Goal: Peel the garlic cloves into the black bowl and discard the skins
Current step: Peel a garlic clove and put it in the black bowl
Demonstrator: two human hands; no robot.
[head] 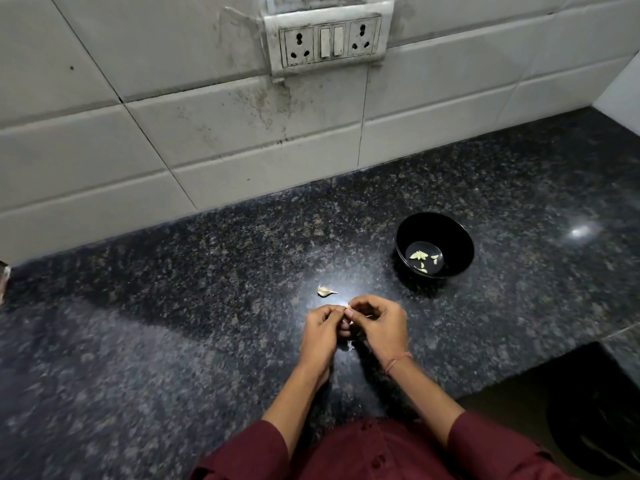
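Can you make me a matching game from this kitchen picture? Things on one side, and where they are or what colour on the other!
Things:
1. black bowl
2. loose garlic bit
3. socket plate
4. sleeve

Matches:
A. dark red
B. on the tiled wall
C. has peeled cloves inside
D. lying flat on the speckled counter

Pairs: 1-C, 2-D, 3-B, 4-A

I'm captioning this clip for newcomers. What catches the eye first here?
The left hand and right hand meet at lower centre, pinching a small garlic clove over the dark speckled counter. Back and to their right stands the black bowl holding a few peeled cloves; a grimy socket panel sits on the tiled wall above.
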